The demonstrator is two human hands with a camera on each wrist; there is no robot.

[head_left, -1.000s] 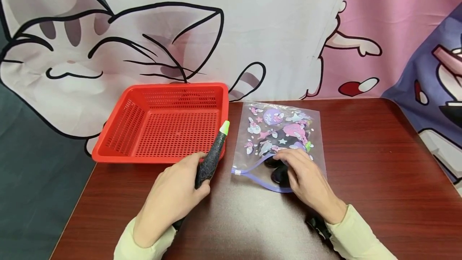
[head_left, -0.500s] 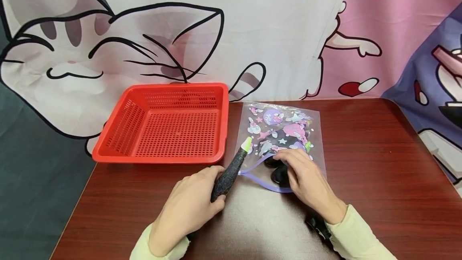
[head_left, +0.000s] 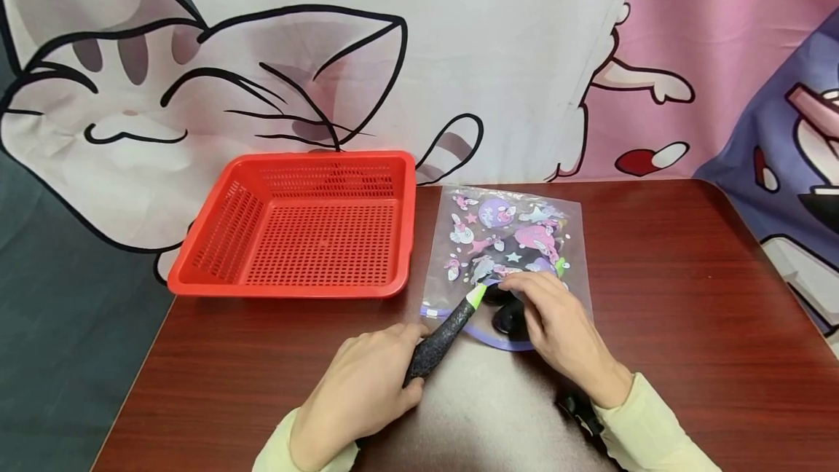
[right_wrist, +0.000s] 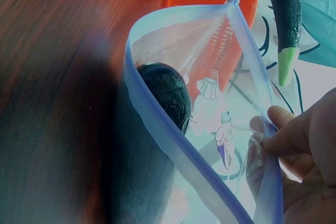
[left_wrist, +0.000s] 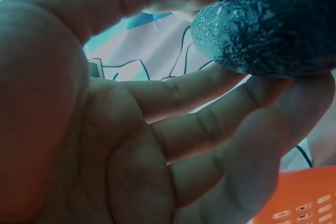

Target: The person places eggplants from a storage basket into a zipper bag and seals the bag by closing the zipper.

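My left hand (head_left: 363, 388) grips a long, dark, wrinkled eggplant (head_left: 440, 344) with a pale green tip. In the head view its tip overlaps the mouth of a clear zip bag (head_left: 438, 290) printed with pink and purple pictures. The left wrist view shows the eggplant's rounded end (left_wrist: 268, 30) between thumb and fingers. With thumb and fingers, my right hand (head_left: 564, 326) pinches one lip of the bag's purple zip edge (right_wrist: 269, 90) and lifts it, so the mouth gapes. Inside lie glossy black rounded things (head_left: 507, 317), one a dark rounded end (right_wrist: 167, 94) near the opening.
A red perforated plastic basket (head_left: 321, 290) stands left of the bag at the back of the brown wooden table (head_left: 662, 297). Behind the table hangs a cartoon-printed cloth (head_left: 524, 57). A black strap (head_left: 580, 414) sits at the right wrist.
My left hand has carried the eggplant rightward and toward me, from beside the basket to the bag's mouth. The right hand stays in place, holding the bag's edge.
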